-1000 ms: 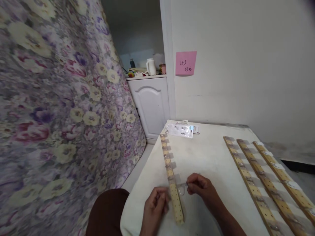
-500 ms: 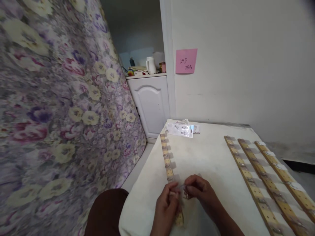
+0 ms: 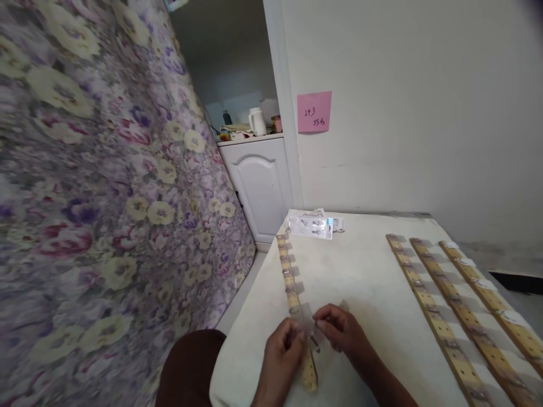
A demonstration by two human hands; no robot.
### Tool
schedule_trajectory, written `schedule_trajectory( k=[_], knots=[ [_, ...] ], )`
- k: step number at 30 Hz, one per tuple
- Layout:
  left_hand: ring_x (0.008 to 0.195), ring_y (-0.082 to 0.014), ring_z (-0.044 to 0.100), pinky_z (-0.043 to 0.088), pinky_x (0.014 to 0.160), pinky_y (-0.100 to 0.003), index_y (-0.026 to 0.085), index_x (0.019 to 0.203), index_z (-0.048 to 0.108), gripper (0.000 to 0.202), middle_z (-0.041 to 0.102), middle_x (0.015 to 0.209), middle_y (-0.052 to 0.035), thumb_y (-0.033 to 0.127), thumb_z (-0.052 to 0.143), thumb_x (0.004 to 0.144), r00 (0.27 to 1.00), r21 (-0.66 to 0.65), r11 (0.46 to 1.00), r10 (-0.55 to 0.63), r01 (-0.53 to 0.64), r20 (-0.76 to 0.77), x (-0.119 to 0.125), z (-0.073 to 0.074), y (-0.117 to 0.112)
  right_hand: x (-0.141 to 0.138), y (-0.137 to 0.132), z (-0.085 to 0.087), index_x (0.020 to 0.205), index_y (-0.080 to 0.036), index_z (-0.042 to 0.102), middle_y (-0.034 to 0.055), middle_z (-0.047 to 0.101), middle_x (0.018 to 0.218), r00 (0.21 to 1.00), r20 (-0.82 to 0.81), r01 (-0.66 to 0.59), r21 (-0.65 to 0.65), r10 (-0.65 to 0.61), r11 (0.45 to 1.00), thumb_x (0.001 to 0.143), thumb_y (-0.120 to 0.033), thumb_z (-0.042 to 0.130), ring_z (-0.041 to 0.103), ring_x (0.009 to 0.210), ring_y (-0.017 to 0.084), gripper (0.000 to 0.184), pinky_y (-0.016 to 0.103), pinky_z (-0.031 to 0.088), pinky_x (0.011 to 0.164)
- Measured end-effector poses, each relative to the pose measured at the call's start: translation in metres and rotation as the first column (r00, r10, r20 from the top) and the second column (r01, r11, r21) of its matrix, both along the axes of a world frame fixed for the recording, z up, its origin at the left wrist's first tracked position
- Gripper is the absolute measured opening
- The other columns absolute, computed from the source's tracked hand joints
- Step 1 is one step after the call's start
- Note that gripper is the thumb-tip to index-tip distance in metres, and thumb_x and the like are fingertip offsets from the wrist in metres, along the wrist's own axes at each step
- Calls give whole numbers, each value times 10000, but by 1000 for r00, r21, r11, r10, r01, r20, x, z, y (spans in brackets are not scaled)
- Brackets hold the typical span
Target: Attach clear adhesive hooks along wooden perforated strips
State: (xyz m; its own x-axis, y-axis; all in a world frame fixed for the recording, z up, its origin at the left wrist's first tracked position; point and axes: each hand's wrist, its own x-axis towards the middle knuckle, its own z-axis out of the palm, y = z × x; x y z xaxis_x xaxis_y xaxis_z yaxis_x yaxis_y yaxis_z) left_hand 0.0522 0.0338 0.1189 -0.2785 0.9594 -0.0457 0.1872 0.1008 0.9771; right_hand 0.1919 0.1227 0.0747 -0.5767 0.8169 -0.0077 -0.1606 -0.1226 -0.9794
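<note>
A narrow wooden strip [image 3: 292,297] with drilled holes lies lengthwise at the table's left, with clear and metallic fittings along it. My left hand [image 3: 282,353] is over its near part, thumb and forefinger pinched together; what is between them is too small to make out. My right hand [image 3: 341,328] is just right of the strip, also in a pinch, with a tiny piece at the fingertips that I cannot identify. Between the two hands shows a small shiny metal piece [image 3: 314,342], close to the left fingertips. The strip's near end [image 3: 309,379] sticks out past my left hand.
Several similar wooden strips [image 3: 432,308] lie along the right of the white-covered table [image 3: 352,265]. Clear blister packs [image 3: 311,226] rest at the far left corner. A floral curtain [image 3: 127,226] hangs to the left, and a pink note [image 3: 314,112] is on the wall.
My hands have drawn slightly apart, and the small metal piece now shows between them. My left hand has shifted a little left. The camera view has tilted slightly.
</note>
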Motion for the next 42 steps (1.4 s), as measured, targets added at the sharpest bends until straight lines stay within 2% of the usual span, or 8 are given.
schedule_trajectory(
  k=[5, 9, 12, 18, 25, 32, 37, 42],
  knots=[
    [481, -90, 424, 320, 461, -198, 184, 685, 488, 223, 448, 544, 64, 358, 575, 795, 991, -92, 987, -134, 131, -25, 5, 1, -4, -2, -1, -3, 711, -158, 559, -60, 519, 582, 994, -53, -94, 45, 97, 995, 661, -390, 752, 423, 493, 45, 305, 177, 321, 472],
    [382, -75, 414, 303, 397, -193, 196, 681, 453, 340, 478, 491, 67, 491, 539, 828, 993, -106, 988, -104, 110, 60, 5, -5, -8, -2, -7, -3, 679, -193, 470, -108, 447, 444, 989, -15, -150, -5, 150, 989, 704, -417, 695, 358, 340, 36, 319, 165, 268, 358],
    [326, -57, 378, 224, 361, -183, 187, 708, 471, 391, 482, 437, 69, 547, 469, 862, 987, -114, 985, -115, 127, 110, 0, -10, -13, -4, -9, -5, 695, -213, 424, -104, 482, 408, 984, -28, -177, -53, 176, 983, 715, -450, 665, 425, 303, 66, 338, 173, 320, 327],
    [335, -44, 455, 218, 326, -168, 177, 766, 489, 442, 659, 654, -11, 613, 561, 770, 953, -184, 966, -126, 181, 277, -9, -22, -19, -8, -9, -15, 724, -216, 406, -71, 564, 444, 979, -8, -204, -95, 204, 974, 719, -397, 644, 531, 347, 103, 298, 208, 434, 371],
    [312, -39, 416, 205, 322, -167, 175, 715, 497, 475, 619, 538, 19, 630, 629, 687, 969, -206, 975, -30, 83, 246, -16, -29, -14, -9, -15, -6, 823, -207, 442, -112, 512, 545, 985, 65, -155, -60, 159, 986, 697, -267, 622, 483, 330, 61, 228, 165, 353, 330],
    [312, -45, 420, 216, 328, -166, 178, 674, 495, 435, 594, 491, 33, 587, 645, 674, 978, -212, 977, 35, 10, 206, -28, -37, -3, -11, -19, -7, 704, -209, 440, -99, 457, 523, 959, 274, -94, 86, 67, 992, 764, -279, 560, 405, 351, 44, 152, 171, 302, 359],
    [295, -54, 426, 230, 293, -162, 186, 678, 480, 364, 597, 488, 35, 526, 608, 708, 978, -251, 968, 51, 2, 203, -29, -41, 4, -12, -19, -12, 661, -227, 401, -84, 510, 474, 924, 383, -40, 46, 20, 998, 804, -332, 506, 369, 294, 52, 206, 175, 259, 313],
    [267, -53, 413, 206, 259, -149, 192, 665, 473, 265, 581, 447, 48, 428, 576, 727, 981, -291, 956, 30, 27, 190, -30, -40, 7, -13, -20, -8, 598, -225, 393, -79, 498, 401, 871, 489, -71, 21, 52, 997, 784, -288, 503, 356, 272, 54, 224, 168, 241, 295]
  ],
)
